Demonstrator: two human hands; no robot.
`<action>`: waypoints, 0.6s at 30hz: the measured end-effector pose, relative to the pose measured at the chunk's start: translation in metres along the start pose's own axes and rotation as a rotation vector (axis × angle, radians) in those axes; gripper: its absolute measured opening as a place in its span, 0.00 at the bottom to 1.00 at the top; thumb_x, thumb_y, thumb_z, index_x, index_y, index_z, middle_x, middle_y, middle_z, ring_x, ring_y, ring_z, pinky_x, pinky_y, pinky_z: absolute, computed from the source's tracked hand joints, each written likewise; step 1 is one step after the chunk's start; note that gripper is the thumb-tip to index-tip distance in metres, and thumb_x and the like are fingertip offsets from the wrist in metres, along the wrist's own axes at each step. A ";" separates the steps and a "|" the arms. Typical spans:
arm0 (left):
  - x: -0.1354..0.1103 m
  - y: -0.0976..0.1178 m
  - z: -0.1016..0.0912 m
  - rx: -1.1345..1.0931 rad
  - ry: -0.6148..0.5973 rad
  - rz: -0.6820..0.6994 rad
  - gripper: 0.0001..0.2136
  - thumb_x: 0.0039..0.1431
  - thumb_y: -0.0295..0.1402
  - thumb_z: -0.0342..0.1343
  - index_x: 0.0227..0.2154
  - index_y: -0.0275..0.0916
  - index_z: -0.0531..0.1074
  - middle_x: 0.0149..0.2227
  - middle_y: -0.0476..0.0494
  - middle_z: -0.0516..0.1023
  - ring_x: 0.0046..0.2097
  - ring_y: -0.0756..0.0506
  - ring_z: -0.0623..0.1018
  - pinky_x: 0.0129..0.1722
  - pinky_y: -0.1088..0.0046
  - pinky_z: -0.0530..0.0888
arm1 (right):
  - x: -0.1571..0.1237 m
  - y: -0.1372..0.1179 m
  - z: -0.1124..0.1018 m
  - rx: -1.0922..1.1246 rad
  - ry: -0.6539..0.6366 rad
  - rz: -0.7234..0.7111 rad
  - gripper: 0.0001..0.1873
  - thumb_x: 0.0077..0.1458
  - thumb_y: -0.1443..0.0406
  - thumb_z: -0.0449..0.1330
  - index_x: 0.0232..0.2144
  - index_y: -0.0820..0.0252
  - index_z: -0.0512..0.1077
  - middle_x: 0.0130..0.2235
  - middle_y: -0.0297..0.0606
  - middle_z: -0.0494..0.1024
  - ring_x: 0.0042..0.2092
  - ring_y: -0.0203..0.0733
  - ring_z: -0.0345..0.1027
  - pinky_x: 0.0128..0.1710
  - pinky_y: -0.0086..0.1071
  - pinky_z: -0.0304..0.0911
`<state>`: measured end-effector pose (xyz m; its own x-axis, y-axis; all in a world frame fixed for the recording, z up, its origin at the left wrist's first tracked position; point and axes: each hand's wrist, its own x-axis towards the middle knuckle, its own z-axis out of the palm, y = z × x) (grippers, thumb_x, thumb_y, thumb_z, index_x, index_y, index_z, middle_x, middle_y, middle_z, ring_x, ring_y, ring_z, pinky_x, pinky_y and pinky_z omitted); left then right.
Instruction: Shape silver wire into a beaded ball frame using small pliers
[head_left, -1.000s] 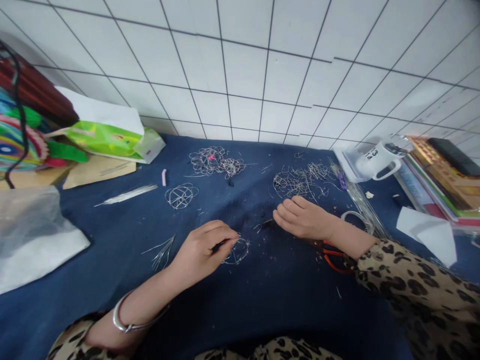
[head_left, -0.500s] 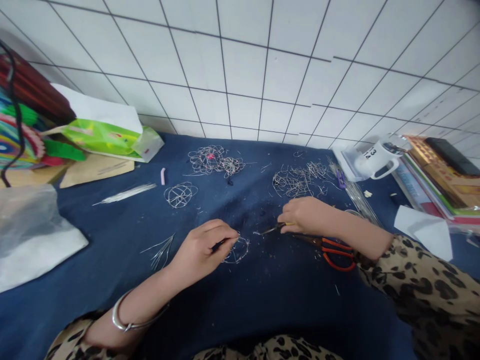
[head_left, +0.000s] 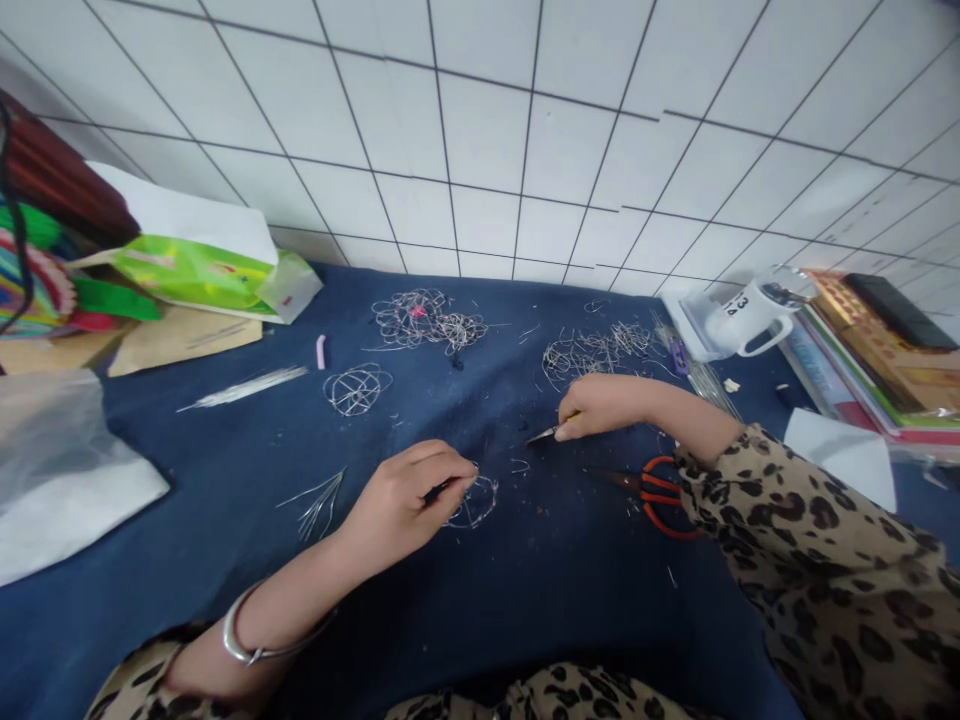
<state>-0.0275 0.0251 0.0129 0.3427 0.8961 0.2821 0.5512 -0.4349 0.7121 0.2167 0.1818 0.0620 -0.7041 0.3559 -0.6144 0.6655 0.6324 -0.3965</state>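
My left hand pinches the edge of a round wire frame, whose right part shows past the fingertips. Closed round small pointed pliers, my right hand is to the right and a little higher; the pliers' dark tip points left and the handle is mostly hidden in the palm. A short bent bit of wire lies on the cloth between the hands. Orange-handled scissors lie below my right forearm. A finished-looking wire ball sits farther back on the left.
Tangled wire lies at the back, and another heap stands behind my right hand. Cut wires lie left of my left hand, with a straight bundle beyond. A white mug and books are at right.
My right hand has moved up and slightly away with the pliers, their tip leaving the bit of wire on the cloth. My left hand stays in place with the wire frame.
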 end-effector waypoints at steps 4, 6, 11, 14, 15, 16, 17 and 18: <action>0.001 -0.001 0.000 -0.002 -0.001 -0.008 0.06 0.57 0.25 0.51 0.33 0.37 0.73 0.31 0.44 0.73 0.33 0.49 0.72 0.33 0.74 0.69 | -0.029 -0.011 0.033 0.506 0.030 0.144 0.26 0.55 0.48 0.46 0.35 0.63 0.71 0.30 0.40 0.74 0.27 0.34 0.66 0.26 0.27 0.60; 0.001 -0.002 0.001 -0.005 -0.005 -0.012 0.06 0.57 0.25 0.51 0.33 0.37 0.73 0.31 0.44 0.73 0.33 0.49 0.72 0.32 0.74 0.69 | -0.042 -0.023 0.056 0.786 0.027 0.199 0.27 0.56 0.47 0.44 0.37 0.64 0.69 0.31 0.40 0.73 0.27 0.35 0.68 0.26 0.28 0.64; -0.001 -0.002 0.002 -0.013 -0.005 -0.006 0.06 0.56 0.25 0.51 0.33 0.36 0.73 0.31 0.44 0.73 0.33 0.49 0.72 0.32 0.74 0.69 | -0.050 -0.048 0.093 1.047 0.045 0.343 0.24 0.56 0.49 0.45 0.33 0.64 0.68 0.28 0.38 0.71 0.25 0.35 0.68 0.25 0.31 0.68; -0.002 -0.001 0.002 -0.009 -0.006 0.006 0.06 0.57 0.26 0.51 0.33 0.36 0.73 0.31 0.44 0.73 0.33 0.49 0.72 0.32 0.74 0.69 | -0.044 -0.053 0.094 1.021 0.086 0.441 0.23 0.57 0.51 0.46 0.31 0.65 0.68 0.26 0.38 0.71 0.24 0.34 0.68 0.24 0.31 0.68; -0.002 -0.001 0.002 -0.005 -0.005 0.009 0.06 0.57 0.26 0.50 0.33 0.37 0.73 0.31 0.44 0.73 0.33 0.49 0.72 0.32 0.74 0.69 | -0.042 -0.053 0.094 1.025 0.088 0.449 0.22 0.57 0.51 0.46 0.31 0.65 0.68 0.26 0.38 0.71 0.24 0.34 0.68 0.24 0.30 0.68; -0.002 -0.001 0.001 -0.001 -0.002 0.010 0.07 0.57 0.26 0.50 0.33 0.37 0.73 0.31 0.44 0.73 0.33 0.49 0.73 0.32 0.74 0.69 | -0.041 -0.053 0.094 1.032 0.086 0.449 0.22 0.58 0.52 0.46 0.31 0.64 0.68 0.26 0.38 0.71 0.24 0.34 0.68 0.23 0.30 0.68; -0.002 -0.001 0.001 0.003 0.001 0.013 0.07 0.57 0.27 0.50 0.33 0.37 0.73 0.31 0.44 0.73 0.33 0.49 0.73 0.32 0.74 0.69 | -0.040 -0.052 0.094 1.044 0.084 0.445 0.22 0.58 0.52 0.46 0.31 0.64 0.68 0.26 0.38 0.71 0.23 0.34 0.68 0.23 0.30 0.68; -0.002 -0.001 0.001 0.005 0.005 0.016 0.07 0.57 0.26 0.50 0.33 0.37 0.73 0.31 0.43 0.73 0.33 0.48 0.73 0.32 0.74 0.69 | -0.041 -0.051 0.094 1.056 0.082 0.443 0.22 0.58 0.52 0.46 0.31 0.64 0.68 0.25 0.38 0.71 0.23 0.34 0.68 0.22 0.30 0.68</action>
<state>-0.0279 0.0239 0.0108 0.3478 0.8894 0.2965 0.5498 -0.4496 0.7039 0.2344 0.0703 0.0431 -0.3446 0.4710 -0.8120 0.7075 -0.4383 -0.5544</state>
